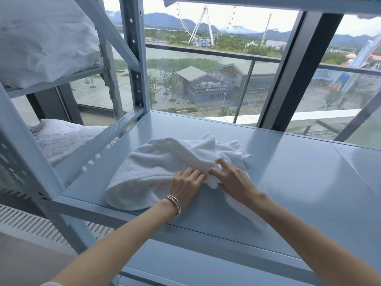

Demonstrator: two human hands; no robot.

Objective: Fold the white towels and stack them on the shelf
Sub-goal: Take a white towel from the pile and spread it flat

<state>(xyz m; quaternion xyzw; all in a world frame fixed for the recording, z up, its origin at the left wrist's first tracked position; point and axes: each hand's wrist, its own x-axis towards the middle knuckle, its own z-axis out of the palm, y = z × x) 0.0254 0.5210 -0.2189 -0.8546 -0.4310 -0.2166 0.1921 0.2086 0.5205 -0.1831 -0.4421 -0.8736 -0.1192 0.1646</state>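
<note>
Head view: blue-grey metal shelf [288,162] fills the frame, w/ a big window [206,69] behind it at 12 o'clock showing a ferris wheel and buildings. White bedding [41,38] sits on the neighbouring rack at 10 o'clock, more of it lower at 9.

White towel [156,164] lies rumpled on the shelf deck, centre-left, one end trailing toward 5 o'clock under my right forearm. Nothing folded or stacked yet that I can see.

My left hand [185,184], bracelet on the wrist, rests on the towel's near edge w/ fingers curled into the cloth. My right hand [231,178] is just at 3 o'clock of it, fingertips pinching a bunched bit of fabric between the two. Both grips closed on towel.

Step, I reckon: hunting for an edge or corner, pre-fold. Next move needs the hands drawn apart to 9 and 3 to spread the cloth flat before folding.
</note>
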